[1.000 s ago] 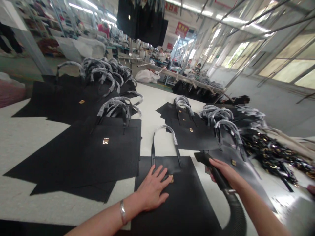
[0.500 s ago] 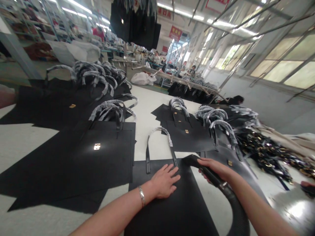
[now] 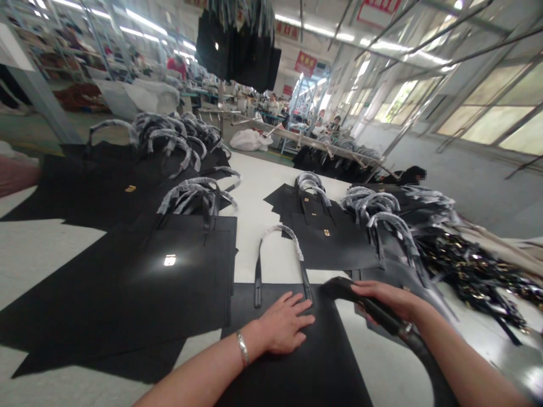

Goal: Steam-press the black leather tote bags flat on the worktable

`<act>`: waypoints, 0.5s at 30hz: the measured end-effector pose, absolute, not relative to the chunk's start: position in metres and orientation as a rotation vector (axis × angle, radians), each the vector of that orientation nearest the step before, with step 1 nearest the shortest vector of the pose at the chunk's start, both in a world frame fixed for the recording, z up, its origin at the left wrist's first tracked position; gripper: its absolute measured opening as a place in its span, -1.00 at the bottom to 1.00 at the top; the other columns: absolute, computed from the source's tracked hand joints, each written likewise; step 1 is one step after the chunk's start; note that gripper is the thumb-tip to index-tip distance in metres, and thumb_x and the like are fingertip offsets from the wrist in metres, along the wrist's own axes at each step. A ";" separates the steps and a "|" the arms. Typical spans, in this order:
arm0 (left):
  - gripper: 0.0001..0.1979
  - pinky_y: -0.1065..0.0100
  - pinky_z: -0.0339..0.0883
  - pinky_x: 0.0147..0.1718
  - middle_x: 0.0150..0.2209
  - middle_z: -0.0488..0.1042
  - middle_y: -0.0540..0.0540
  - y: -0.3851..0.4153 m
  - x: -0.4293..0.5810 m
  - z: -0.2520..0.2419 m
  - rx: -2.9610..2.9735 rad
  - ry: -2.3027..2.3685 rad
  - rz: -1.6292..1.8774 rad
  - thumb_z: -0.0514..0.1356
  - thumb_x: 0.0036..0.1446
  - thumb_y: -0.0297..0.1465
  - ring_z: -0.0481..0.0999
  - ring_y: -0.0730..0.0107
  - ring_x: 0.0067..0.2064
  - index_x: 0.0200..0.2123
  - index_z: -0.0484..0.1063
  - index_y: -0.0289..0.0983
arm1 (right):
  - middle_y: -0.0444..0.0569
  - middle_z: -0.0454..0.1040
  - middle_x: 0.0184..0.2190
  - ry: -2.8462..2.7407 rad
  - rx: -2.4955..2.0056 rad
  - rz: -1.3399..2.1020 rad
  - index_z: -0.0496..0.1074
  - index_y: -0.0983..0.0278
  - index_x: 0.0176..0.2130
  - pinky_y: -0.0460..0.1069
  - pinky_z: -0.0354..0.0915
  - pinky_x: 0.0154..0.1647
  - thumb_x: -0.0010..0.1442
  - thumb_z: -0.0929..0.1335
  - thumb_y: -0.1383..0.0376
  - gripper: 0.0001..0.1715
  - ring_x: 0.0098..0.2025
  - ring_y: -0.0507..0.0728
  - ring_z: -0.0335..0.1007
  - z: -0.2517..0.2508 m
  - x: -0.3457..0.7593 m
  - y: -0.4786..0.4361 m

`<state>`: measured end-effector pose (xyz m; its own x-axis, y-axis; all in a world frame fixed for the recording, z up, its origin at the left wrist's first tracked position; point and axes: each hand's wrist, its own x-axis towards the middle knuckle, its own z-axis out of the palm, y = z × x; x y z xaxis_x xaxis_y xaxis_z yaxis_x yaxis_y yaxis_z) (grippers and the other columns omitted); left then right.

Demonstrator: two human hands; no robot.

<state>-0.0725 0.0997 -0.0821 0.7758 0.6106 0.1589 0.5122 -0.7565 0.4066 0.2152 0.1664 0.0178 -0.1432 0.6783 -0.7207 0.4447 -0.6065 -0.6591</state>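
Note:
My left hand (image 3: 284, 325) lies flat on a black bag panel (image 3: 297, 376), palm down, fingers spread. A silver bracelet (image 3: 242, 347) is on that wrist. From the panel's top edge rises a looped bag handle (image 3: 278, 228), its upper part wrapped in clear plastic; my fingertips are close to its right end. My right hand (image 3: 388, 299) is closed around a black hose nozzle (image 3: 343, 289). The nozzle's curved tip is over the panel's upper right corner; whether it touches cannot be seen. A black hose (image 3: 428, 362) runs from it toward the bottom edge, behind my forearm.
Stacked black bags (image 3: 127, 294) with gold clasps spread to the left, where another person's arm (image 3: 19, 175) reaches in. More bags (image 3: 339, 249) lie beyond and to the right, near a heap of black straps with gold fittings (image 3: 470, 271). Black bags (image 3: 237, 51) hang overhead.
The view has shifted slightly, so the scene sits lower and further right. My right hand and the nozzle have moved a little to the right. My left hand stays flat on the panel.

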 end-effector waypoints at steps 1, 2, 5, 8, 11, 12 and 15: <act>-0.58 -0.03 -0.05 0.17 0.27 0.11 -0.09 0.100 -0.071 -0.081 2.641 0.875 0.417 0.01 0.24 -0.15 0.06 0.05 0.27 0.13 0.25 -0.10 | -0.10 0.43 -0.59 -1.280 -1.920 1.823 0.33 0.28 -0.14 -0.05 0.34 -0.70 0.12 0.39 0.10 -0.60 -0.68 0.08 0.37 0.017 0.215 0.163; -0.62 -0.03 -0.01 0.14 0.24 0.16 -0.08 0.102 -0.069 -0.080 2.659 0.891 0.428 0.01 0.24 -0.17 0.11 0.06 0.24 0.08 0.30 -0.10 | -0.10 0.42 -0.60 -1.276 -1.914 1.794 0.33 0.29 -0.14 -0.06 0.33 -0.71 0.13 0.39 0.10 -0.61 -0.69 0.08 0.36 0.015 0.213 0.160; -0.78 0.05 0.17 -0.02 0.08 0.31 -0.09 0.109 -0.058 -0.074 2.719 0.950 0.391 0.01 0.25 -0.28 0.29 0.14 0.07 -0.12 0.40 -0.15 | -0.15 0.38 -0.61 -1.265 -1.879 1.609 0.32 0.27 -0.13 -0.10 0.30 -0.73 0.20 0.32 0.09 -0.66 -0.69 0.05 0.34 0.012 0.204 0.156; -0.88 0.20 0.26 -0.18 -0.05 0.36 -0.11 0.122 -0.046 -0.066 2.728 1.030 0.234 0.09 0.19 -0.41 0.36 0.22 -0.08 -0.22 0.39 -0.19 | -0.19 0.34 -0.62 -1.226 -1.849 1.431 0.31 0.27 -0.10 -0.12 0.28 -0.72 0.25 0.28 0.12 -0.69 -0.69 0.03 0.32 0.020 0.201 0.144; -0.84 0.27 0.30 -0.21 -0.05 0.32 -0.14 0.137 -0.037 -0.061 2.680 1.119 0.139 0.10 0.18 -0.44 0.37 0.23 -0.07 -0.15 0.34 -0.21 | -0.16 0.37 -0.60 -1.145 -1.867 1.374 0.31 0.27 0.00 -0.11 0.30 -0.71 0.22 0.33 0.14 -0.60 -0.66 0.06 0.36 0.039 0.216 0.108; -0.81 0.27 0.31 -0.21 -0.01 0.29 -0.16 0.143 -0.035 -0.061 2.662 1.146 0.128 0.10 0.20 -0.42 0.37 0.21 -0.05 -0.10 0.30 -0.22 | -0.15 0.39 -0.58 -1.111 -1.881 1.369 0.29 0.26 0.05 -0.10 0.31 -0.70 0.20 0.35 0.14 -0.53 -0.63 0.07 0.39 0.046 0.223 0.091; -0.65 0.28 0.32 -0.18 0.07 0.20 -0.19 0.162 -0.030 -0.060 2.622 1.151 0.070 0.17 0.16 -0.37 0.38 0.19 -0.03 0.01 0.21 -0.23 | -0.12 0.42 -0.53 -1.019 -1.934 1.373 0.24 0.23 0.16 -0.09 0.33 -0.68 0.16 0.38 0.10 -0.37 -0.62 0.08 0.40 0.055 0.242 0.030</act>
<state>-0.0298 0.1617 -0.0603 0.6822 0.7282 -0.0661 0.7148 -0.6451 0.2700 0.2422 0.0298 0.0554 0.1893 0.8287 -0.5267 0.2641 -0.5596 -0.7856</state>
